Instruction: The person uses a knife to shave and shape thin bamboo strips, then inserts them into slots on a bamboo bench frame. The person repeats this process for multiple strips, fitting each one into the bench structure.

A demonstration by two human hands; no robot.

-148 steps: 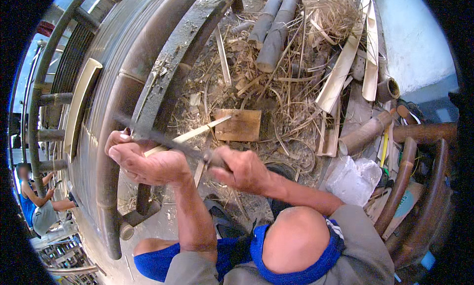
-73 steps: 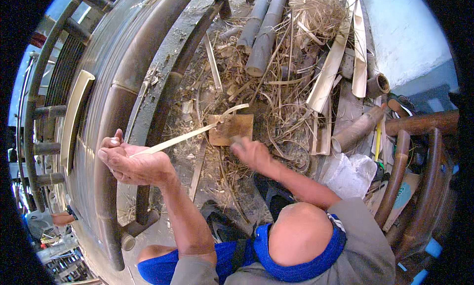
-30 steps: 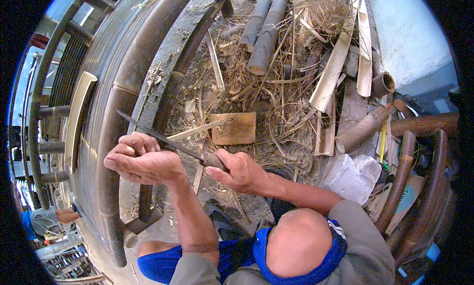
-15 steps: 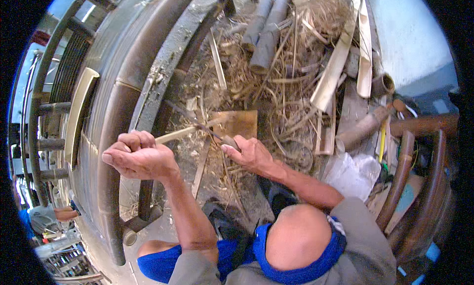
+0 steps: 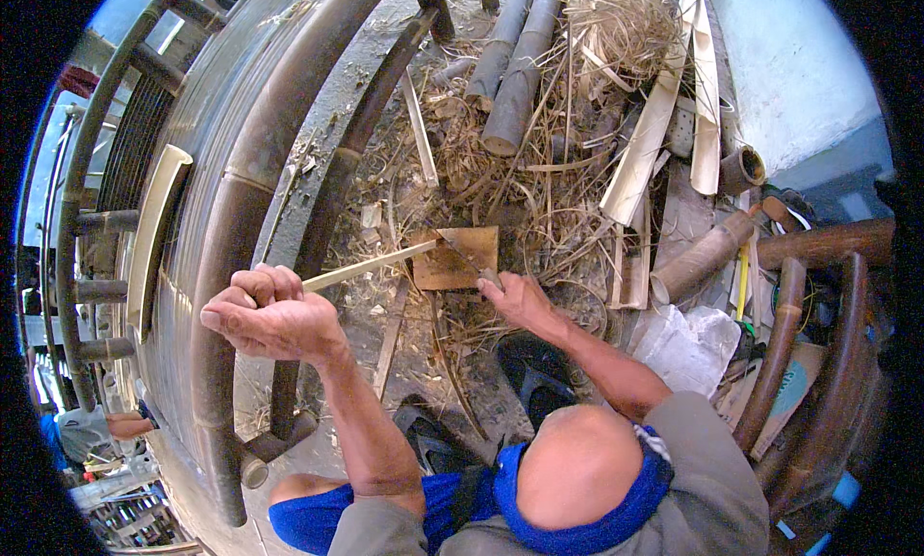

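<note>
My left hand [image 5: 274,310] is closed around the near end of a pale split bamboo strip [image 5: 371,265]. The strip slants away to the right, and its far end lies over a square wooden block [image 5: 470,259] on the ground. In my right hand [image 5: 525,301] is the handle of a knife [image 5: 462,253], fingers wrapped round it. Its thin dark blade points up and left, meeting or crossing the strip near its far end; whether they touch I cannot tell.
A bamboo bench [image 5: 245,171] runs along my left, with a split bamboo piece [image 5: 159,238] lying on it. Shavings [image 5: 616,26], thick bamboo poles [image 5: 525,103] and split lengths [image 5: 654,123] litter the floor ahead. A white plastic bag [image 5: 691,344] lies at right.
My right hand and the knife have shifted to the right, so the blade now sits near the strip's far end, over the wooden block. My left hand has barely moved.
</note>
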